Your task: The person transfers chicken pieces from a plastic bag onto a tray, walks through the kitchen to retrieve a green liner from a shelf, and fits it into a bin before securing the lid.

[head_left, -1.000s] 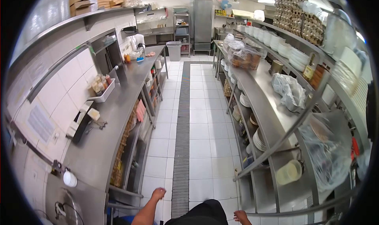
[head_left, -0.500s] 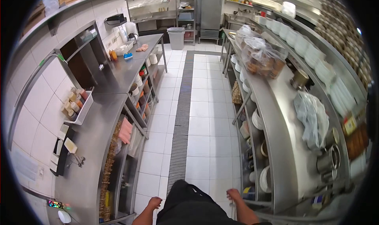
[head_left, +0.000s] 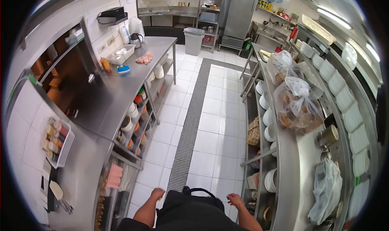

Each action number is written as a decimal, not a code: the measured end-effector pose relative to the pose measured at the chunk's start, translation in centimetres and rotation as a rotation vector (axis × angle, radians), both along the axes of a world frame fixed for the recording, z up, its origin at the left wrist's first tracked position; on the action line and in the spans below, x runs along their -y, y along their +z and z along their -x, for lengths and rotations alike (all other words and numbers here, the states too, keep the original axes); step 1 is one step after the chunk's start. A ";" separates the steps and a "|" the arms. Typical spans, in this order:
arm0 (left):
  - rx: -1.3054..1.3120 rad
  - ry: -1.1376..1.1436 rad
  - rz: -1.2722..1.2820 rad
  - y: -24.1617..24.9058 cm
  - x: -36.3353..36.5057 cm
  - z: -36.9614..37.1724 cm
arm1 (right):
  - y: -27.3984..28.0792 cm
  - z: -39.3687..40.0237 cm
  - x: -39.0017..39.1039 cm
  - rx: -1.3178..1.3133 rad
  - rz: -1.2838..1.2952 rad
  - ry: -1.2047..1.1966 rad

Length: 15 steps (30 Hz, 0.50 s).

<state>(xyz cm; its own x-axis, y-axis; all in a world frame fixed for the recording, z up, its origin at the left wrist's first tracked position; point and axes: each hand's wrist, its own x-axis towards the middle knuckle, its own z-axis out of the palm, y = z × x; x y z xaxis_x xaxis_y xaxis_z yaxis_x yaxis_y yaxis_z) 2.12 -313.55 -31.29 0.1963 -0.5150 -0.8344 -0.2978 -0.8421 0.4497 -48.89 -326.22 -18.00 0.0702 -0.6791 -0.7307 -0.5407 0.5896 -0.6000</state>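
At the bottom of the head view, my left hand (head_left: 157, 193) hangs beside the black clothing at my waist. Its fingers are curled together, and what they hold, if anything, is too small to name. My right hand (head_left: 234, 199) is held out on the other side, over the white tiled floor (head_left: 208, 162), fingers bent and partly apart with nothing visible in them. Neither hand touches a counter. The left steel counter (head_left: 87, 150) and the right steel counter (head_left: 293, 158) flank me.
A floor drain (head_left: 187, 138) runs ahead between the counters. A grey bin (head_left: 194, 42) stands at the far end. Plastic bags with brown contents (head_left: 298, 105) and a metal pot (head_left: 327, 137) rest on the right. A bottle basket (head_left: 65, 150) sits on the left.
My view has moved forward along the aisle and tilted slightly. The counters and their contents appear nearer. Both hands remain low at my sides.
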 end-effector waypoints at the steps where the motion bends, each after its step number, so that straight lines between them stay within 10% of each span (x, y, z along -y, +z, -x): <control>1: 0.058 0.033 0.134 1.5 5.8 -0.8 | -0.7 0.5 1.1 0.051 -0.053 -0.111; 3: 0.064 0.097 0.257 8.3 17.6 -1.4 | -2.7 1.6 4.0 0.090 -0.144 -0.294; 9: 0.145 0.062 0.429 8.6 43.4 -5.0 | -7.2 1.9 14.4 0.032 -0.333 -0.468; 12: 0.148 -0.056 0.262 3.0 49.5 -7.4 | -8.7 3.0 24.5 0.093 -0.011 -0.014; 15: 0.063 0.120 0.001 5.0 51.2 -7.0 | -12.0 0.4 38.9 0.166 -0.426 -0.442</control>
